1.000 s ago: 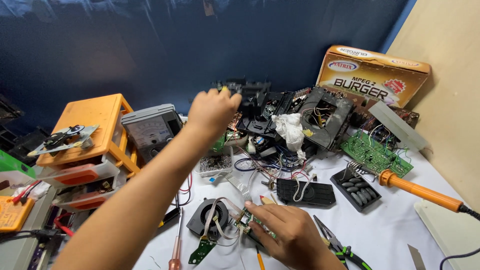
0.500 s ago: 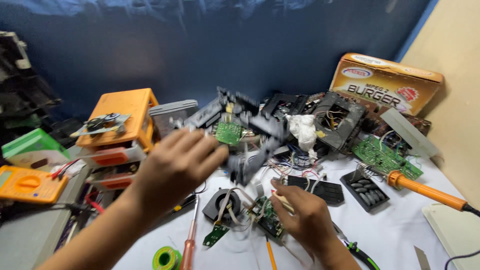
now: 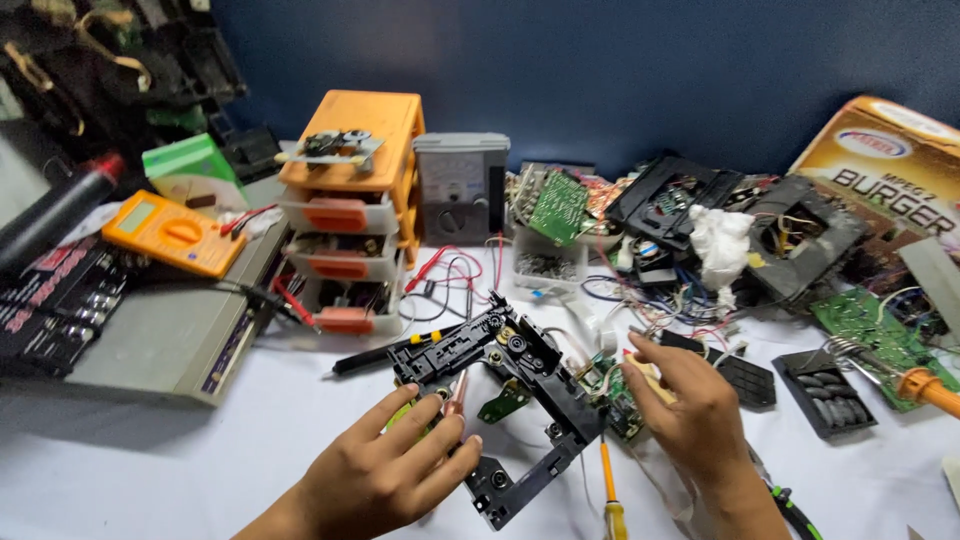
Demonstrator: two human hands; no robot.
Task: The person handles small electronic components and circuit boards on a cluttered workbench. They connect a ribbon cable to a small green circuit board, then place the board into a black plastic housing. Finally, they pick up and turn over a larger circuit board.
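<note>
A black plastic drive frame [image 3: 520, 385] lies on the white table in front of me. My left hand [image 3: 395, 470] rests on its near left corner, fingers spread, touching the frame beside a copper-tipped screwdriver [image 3: 457, 392]. My right hand [image 3: 685, 400] sits at the frame's right side, fingers curled over a small green circuit board [image 3: 612, 395] with wires. A loose green board piece [image 3: 503, 402] lies inside the frame's opening.
An orange drawer unit [image 3: 345, 200], a grey analogue meter [image 3: 462, 185] and an orange multimeter [image 3: 172, 230] stand at left and back. Heaped black parts, boards and wires [image 3: 690, 230] fill the back right. An orange soldering iron [image 3: 925, 385] and a yellow screwdriver [image 3: 608, 490] lie nearby.
My left hand came back from reaching toward the rear pile and now rests on the black frame, which lies in front of me. The view swung left and down.
</note>
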